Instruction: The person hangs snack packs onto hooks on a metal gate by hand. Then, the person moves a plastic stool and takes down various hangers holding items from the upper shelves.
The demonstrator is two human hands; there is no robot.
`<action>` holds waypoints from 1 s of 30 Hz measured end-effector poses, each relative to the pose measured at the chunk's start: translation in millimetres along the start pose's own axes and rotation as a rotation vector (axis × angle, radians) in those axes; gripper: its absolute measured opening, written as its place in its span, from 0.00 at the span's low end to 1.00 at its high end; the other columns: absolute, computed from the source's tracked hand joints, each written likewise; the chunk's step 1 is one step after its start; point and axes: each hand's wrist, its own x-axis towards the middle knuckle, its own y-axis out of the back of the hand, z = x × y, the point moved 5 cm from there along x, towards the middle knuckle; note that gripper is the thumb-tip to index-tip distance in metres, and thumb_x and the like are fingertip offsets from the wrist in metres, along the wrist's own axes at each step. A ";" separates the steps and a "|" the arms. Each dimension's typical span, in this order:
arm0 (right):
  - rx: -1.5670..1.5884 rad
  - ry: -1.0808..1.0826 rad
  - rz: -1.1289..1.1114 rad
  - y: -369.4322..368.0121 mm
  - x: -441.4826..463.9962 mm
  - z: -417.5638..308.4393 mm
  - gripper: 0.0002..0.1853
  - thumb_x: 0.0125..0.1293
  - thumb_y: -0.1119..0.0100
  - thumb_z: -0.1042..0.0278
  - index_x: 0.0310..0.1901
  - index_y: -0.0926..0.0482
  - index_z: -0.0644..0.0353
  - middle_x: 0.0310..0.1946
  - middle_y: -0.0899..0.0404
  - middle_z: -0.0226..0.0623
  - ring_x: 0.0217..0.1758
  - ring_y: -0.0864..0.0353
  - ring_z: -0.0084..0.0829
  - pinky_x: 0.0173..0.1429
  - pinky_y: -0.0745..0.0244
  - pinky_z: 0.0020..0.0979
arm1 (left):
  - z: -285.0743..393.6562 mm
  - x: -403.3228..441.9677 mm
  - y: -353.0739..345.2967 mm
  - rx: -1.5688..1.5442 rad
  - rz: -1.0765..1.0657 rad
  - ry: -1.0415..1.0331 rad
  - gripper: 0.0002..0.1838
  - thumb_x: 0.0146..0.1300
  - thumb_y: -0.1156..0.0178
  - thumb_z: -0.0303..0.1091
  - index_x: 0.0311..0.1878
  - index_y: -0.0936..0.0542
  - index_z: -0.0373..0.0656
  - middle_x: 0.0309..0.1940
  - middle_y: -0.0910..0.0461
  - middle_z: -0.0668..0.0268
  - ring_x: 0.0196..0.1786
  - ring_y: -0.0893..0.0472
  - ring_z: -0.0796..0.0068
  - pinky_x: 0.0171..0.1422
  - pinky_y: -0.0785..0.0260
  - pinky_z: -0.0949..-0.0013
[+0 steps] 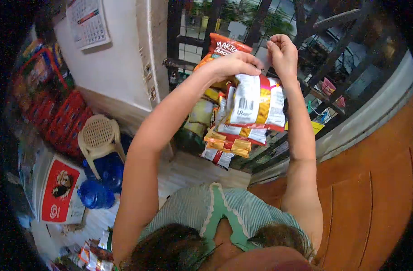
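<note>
Strips of snack packets hang against a dark metal gate [321, 72]. My left hand [236, 64] is closed at the top edge of a white, red and gold snack packet [256, 101], whose barcode side faces me. Just right of it and slightly higher, my right hand [284, 56] is pinched; whatever is between its fingertips is too small to make out. An orange-red packet [227, 45] shows behind my left hand. Below the white packet hang more packets, including a gold folded bunch [227, 142] and a silver and red one [218, 157].
At the left stand a beige plastic stool [98, 133], blue water jugs [96, 194], red crates [64, 119] and a white and red box [60, 189]. A calendar [87, 22] hangs on the wall. An orange-brown panelled surface [364, 189] lies to the right.
</note>
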 end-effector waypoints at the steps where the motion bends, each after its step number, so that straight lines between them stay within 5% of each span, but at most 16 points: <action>1: -0.054 0.030 0.040 1.3 12.0 13.3 0.09 0.53 0.43 0.72 0.34 0.25 0.67 0.25 0.22 0.44 0.26 0.22 0.32 0.34 0.28 0.31 | 1.9 15.1 4.9 0.023 0.031 -0.003 0.23 0.53 0.40 0.34 0.51 0.28 0.32 0.43 0.23 0.63 0.44 0.24 0.76 0.51 0.34 0.74; 4: -0.153 -0.116 0.032 7.3 39.6 46.5 0.10 0.53 0.44 0.69 0.34 0.24 0.67 0.28 0.21 0.47 0.31 0.20 0.37 0.37 0.28 0.33 | -1.5 59.8 18.2 0.022 0.062 0.009 0.23 0.50 0.37 0.35 0.49 0.25 0.32 0.41 0.22 0.62 0.42 0.24 0.75 0.49 0.33 0.73; 10: -0.385 -0.019 0.101 6.1 77.8 88.3 0.10 0.54 0.45 0.67 0.35 0.23 0.64 0.32 0.21 0.50 0.37 0.22 0.49 0.43 0.28 0.39 | 0.1 110.7 36.3 0.260 0.150 -0.049 0.20 0.45 0.35 0.38 0.40 0.20 0.33 0.36 0.20 0.61 0.38 0.23 0.73 0.47 0.32 0.72; 12: -0.432 0.038 0.172 12.8 79.9 88.3 0.10 0.54 0.45 0.67 0.35 0.22 0.63 0.32 0.22 0.50 0.39 0.23 0.50 0.44 0.29 0.40 | 1.9 120.2 37.2 0.251 0.144 -0.178 0.22 0.44 0.34 0.38 0.42 0.20 0.33 0.37 0.20 0.60 0.39 0.22 0.72 0.48 0.32 0.72; 13: -0.478 0.113 0.198 13.6 83.0 90.5 0.09 0.53 0.44 0.67 0.33 0.22 0.64 0.25 0.22 0.47 0.31 0.20 0.39 0.36 0.29 0.35 | 2.6 123.1 36.5 0.255 0.146 -0.137 0.24 0.43 0.34 0.38 0.44 0.21 0.33 0.39 0.20 0.59 0.40 0.22 0.71 0.50 0.33 0.73; 14: -0.611 0.182 0.149 14.5 91.5 101.9 0.12 0.53 0.44 0.64 0.37 0.22 0.61 0.31 0.21 0.48 0.38 0.21 0.45 0.42 0.28 0.38 | 3.8 124.2 38.2 0.300 0.207 -0.118 0.25 0.43 0.33 0.39 0.44 0.21 0.33 0.41 0.20 0.60 0.43 0.23 0.72 0.51 0.33 0.73; 16: -0.642 0.099 0.177 14.5 78.8 84.6 0.09 0.55 0.45 0.68 0.35 0.26 0.63 0.34 0.26 0.52 0.41 0.28 0.52 0.44 0.32 0.45 | 4.5 129.4 36.8 0.303 0.246 -0.201 0.17 0.45 0.36 0.35 0.38 0.19 0.35 0.31 0.19 0.58 0.32 0.21 0.67 0.39 0.29 0.67; 18: -0.680 0.117 0.245 12.2 81.1 94.4 0.08 0.55 0.46 0.68 0.34 0.27 0.63 0.33 0.26 0.53 0.40 0.28 0.53 0.44 0.32 0.46 | 11.0 123.5 38.7 0.350 0.182 -0.015 0.28 0.47 0.37 0.33 0.52 0.28 0.29 0.44 0.24 0.49 0.44 0.24 0.60 0.46 0.32 0.63; 22: -0.631 0.112 0.270 24.9 76.1 78.2 0.08 0.55 0.47 0.69 0.33 0.27 0.65 0.33 0.26 0.55 0.40 0.28 0.54 0.45 0.32 0.46 | 30.7 99.2 18.1 0.341 0.346 -0.005 0.23 0.47 0.38 0.35 0.44 0.23 0.28 0.33 0.20 0.53 0.35 0.21 0.64 0.40 0.30 0.66; 24: -0.570 -0.087 0.229 44.6 71.6 58.9 0.06 0.54 0.49 0.73 0.33 0.27 0.65 0.33 0.25 0.58 0.41 0.26 0.53 0.43 0.32 0.46 | 27.4 119.7 17.5 0.619 0.412 -0.319 0.17 0.49 0.40 0.37 0.36 0.20 0.32 0.26 0.20 0.55 0.27 0.21 0.66 0.32 0.30 0.66; 28: -0.766 0.109 0.074 40.0 86.9 124.4 0.17 0.53 0.45 0.59 0.44 0.24 0.58 0.37 0.22 0.49 0.44 0.23 0.49 0.48 0.29 0.40 | 10.1 124.0 13.6 0.690 0.587 -0.572 0.14 0.47 0.41 0.36 0.29 0.21 0.31 0.24 0.21 0.56 0.25 0.22 0.64 0.28 0.32 0.63; 29: -0.572 0.301 0.125 42.0 76.7 125.5 0.22 0.53 0.45 0.55 0.49 0.26 0.55 0.41 0.23 0.49 0.47 0.25 0.49 0.52 0.31 0.40 | 2.0 128.9 10.1 1.037 0.563 -0.430 0.16 0.49 0.42 0.39 0.38 0.19 0.40 0.30 0.20 0.51 0.34 0.20 0.57 0.42 0.29 0.59; 30: -0.609 0.159 0.108 44.3 81.5 143.5 0.23 0.54 0.45 0.54 0.51 0.27 0.53 0.44 0.24 0.48 0.49 0.25 0.48 0.53 0.31 0.39 | -2.5 119.1 6.2 1.023 0.652 -0.501 0.17 0.49 0.46 0.42 0.40 0.19 0.45 0.33 0.22 0.47 0.38 0.22 0.50 0.45 0.30 0.54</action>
